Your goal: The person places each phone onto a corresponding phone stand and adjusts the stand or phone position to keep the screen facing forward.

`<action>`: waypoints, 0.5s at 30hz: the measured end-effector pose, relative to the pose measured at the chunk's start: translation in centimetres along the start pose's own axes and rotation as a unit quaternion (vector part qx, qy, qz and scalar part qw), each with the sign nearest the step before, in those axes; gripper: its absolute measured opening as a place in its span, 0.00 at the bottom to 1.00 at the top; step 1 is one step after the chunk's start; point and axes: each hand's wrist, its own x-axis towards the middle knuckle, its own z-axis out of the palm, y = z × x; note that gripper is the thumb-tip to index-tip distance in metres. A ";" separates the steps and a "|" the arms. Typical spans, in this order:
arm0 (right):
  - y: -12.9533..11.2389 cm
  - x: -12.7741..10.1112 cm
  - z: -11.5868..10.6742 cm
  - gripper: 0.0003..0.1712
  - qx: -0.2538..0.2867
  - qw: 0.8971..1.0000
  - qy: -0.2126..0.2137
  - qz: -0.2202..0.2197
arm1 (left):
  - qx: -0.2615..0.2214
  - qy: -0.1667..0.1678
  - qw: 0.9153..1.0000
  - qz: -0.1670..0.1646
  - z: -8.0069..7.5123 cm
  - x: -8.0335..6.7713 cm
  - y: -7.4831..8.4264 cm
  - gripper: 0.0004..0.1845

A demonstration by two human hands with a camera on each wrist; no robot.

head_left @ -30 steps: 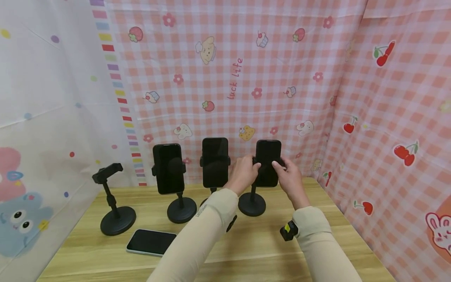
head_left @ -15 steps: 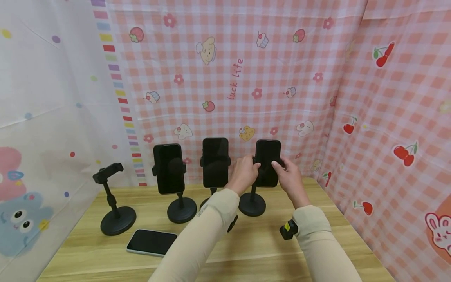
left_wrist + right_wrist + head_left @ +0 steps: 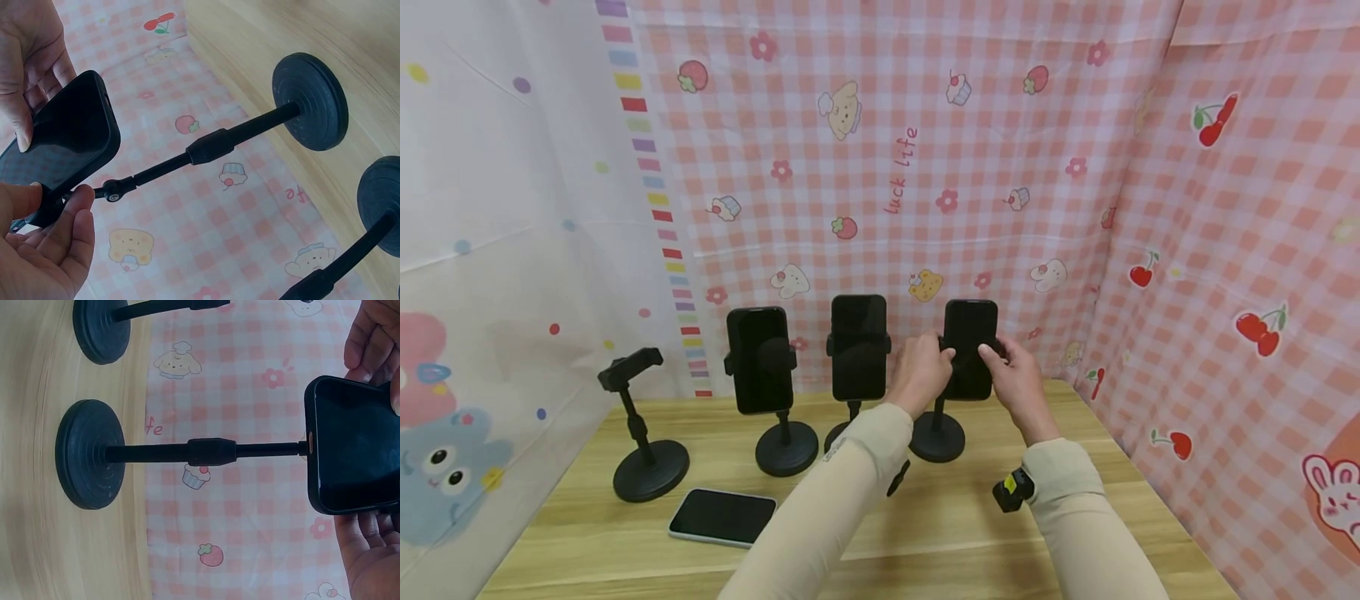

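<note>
A black smartphone [image 3: 966,333] stands upright in the clamp of the rightmost phone stand [image 3: 937,438]. My left hand [image 3: 919,372] is at its left edge; in the left wrist view, thumb and fingers pinch the black clamp [image 3: 45,211] there. On the opposite edge, my right hand [image 3: 1021,383] grips the phone, thumb lying on the screen and fingers going behind. In the right wrist view the phone [image 3: 356,447] is seen between both hands, its stand's pole [image 3: 212,452] running to the round base. What the fingers behind the phone touch is hidden.
Two more stands hold phones, a left one [image 3: 762,362] and a middle one [image 3: 859,350]. At far left is a stand [image 3: 651,471] with no phone. Another phone [image 3: 721,515] lies flat on the wooden table [image 3: 940,550], partly behind my left sleeve. Patterned cloth [image 3: 880,150] hangs behind.
Both hands keep almost the same place on the phone and its clamp. The head view shifts very slightly; nothing else has visibly moved.
</note>
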 end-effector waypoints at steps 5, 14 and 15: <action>0.0 -0.1 0.1 0.24 0.011 1.000 0.008 -0.003 | -0.006 0.003 1.000 0.004 0.0 -0.1 -0.1 0.13; 0.0 -0.2 0.2 0.26 0.017 1.000 0.006 0.006 | -0.005 0.007 1.000 0.020 0.0 -0.1 -0.4 0.13; 0.0 -0.2 0.2 0.26 0.016 1.000 0.005 0.006 | 0.002 0.010 1.000 0.025 0.0 -0.1 -0.4 0.13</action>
